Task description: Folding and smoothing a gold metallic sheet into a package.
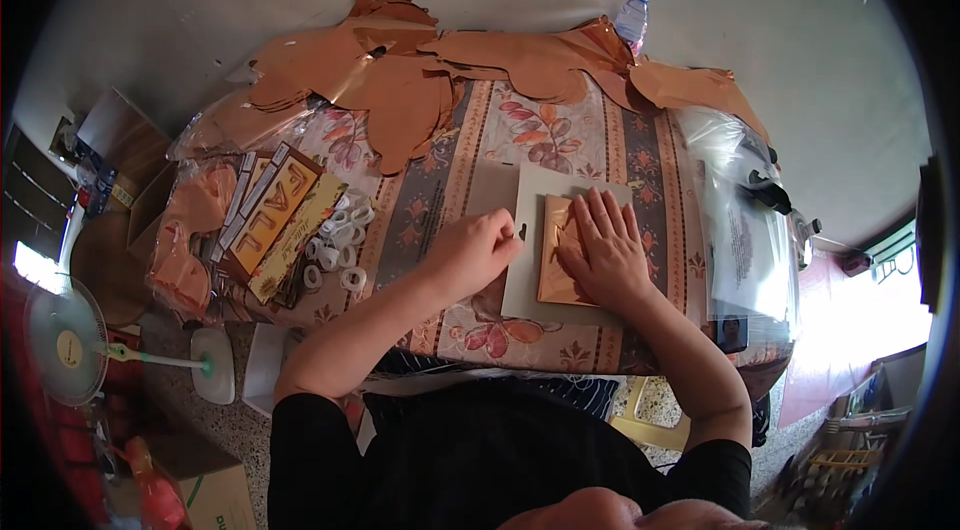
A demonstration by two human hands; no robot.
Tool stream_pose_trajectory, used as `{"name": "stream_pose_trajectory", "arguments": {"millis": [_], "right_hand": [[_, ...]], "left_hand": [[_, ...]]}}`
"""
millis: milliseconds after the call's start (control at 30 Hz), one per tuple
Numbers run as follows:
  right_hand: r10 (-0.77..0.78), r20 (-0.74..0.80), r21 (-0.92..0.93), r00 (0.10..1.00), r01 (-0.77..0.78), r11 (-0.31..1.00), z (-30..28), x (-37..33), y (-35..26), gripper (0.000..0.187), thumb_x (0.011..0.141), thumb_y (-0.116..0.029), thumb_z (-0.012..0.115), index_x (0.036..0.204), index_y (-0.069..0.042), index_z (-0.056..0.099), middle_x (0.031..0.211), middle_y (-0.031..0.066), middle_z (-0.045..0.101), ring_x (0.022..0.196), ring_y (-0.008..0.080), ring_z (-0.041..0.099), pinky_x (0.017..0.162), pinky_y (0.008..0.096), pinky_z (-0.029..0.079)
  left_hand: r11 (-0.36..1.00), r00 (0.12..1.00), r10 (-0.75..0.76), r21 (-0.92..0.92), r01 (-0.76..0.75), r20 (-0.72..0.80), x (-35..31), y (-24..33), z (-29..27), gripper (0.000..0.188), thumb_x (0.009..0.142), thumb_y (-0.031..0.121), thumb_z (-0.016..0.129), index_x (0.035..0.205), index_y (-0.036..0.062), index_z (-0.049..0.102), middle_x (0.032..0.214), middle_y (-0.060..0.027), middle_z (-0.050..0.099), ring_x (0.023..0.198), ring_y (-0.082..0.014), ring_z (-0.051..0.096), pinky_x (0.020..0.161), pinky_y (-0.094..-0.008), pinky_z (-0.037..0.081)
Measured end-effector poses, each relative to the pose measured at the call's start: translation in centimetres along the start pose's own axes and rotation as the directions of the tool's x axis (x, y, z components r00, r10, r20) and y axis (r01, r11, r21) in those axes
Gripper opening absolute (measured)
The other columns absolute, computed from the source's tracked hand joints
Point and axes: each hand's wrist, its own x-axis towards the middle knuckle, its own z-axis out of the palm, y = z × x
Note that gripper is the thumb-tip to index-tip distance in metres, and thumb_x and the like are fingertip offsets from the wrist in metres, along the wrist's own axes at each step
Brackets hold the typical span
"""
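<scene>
On the grey card mid-bench, the right hand presses flat, fingers spread, on a copper foil piece; the left hand, curled, pins the card's edge. Many foil cutouts beyond look unmounted.

Surface cloth: cream with rust-red leaves, brown striped bands. Card grey-white; foil sheet on it copper-orange. Far cut-outs matte orange-brown. Left tape rings white. Bottle clear, blue cap. Sleeves black.
</scene>
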Motion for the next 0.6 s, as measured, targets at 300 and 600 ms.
{"name": "stream_pose_trajectory", "arguments": {"millis": [300,600], "right_hand": [[-0.006,-0.012,0.007,1.0,0.006,1.0,-0.1,0.1,-0.2,0.07,0.092,-0.046,0.051,0.146,-0.003,0.036,0.15,0.022,0.034,0.142,0.0378,0.028,0.117,0.0514,0.016],[-0.012,-0.038,0.012,0.999,0.013,1.0,-0.1,0.0,-0.2,0.071,0.092,-0.047,0.051,0.145,-0.002,0.037,0.149,0.0228,0.035,0.141,0.0385,0.029,0.117,0.0514,0.016]], "left_hand": [[0.885,0.919,0.344,0.394,-0.248,-0.193,-0.9,-2.9,0.6,0.028,0.081,0.022,0.072,0.096,0.006,0.054,0.103,-0.0092,0.049,0.098,-0.0292,0.052,0.086,-0.0408,0.046],[0.909,0.911,0.339,0.332,-0.252,-0.236,-1.0,-3.1,0.6,0.03,0.08,0.019,0.073,0.099,0.0052,0.055,0.104,-0.0097,0.052,0.097,-0.0301,0.053,0.085,-0.0422,0.045]]}}
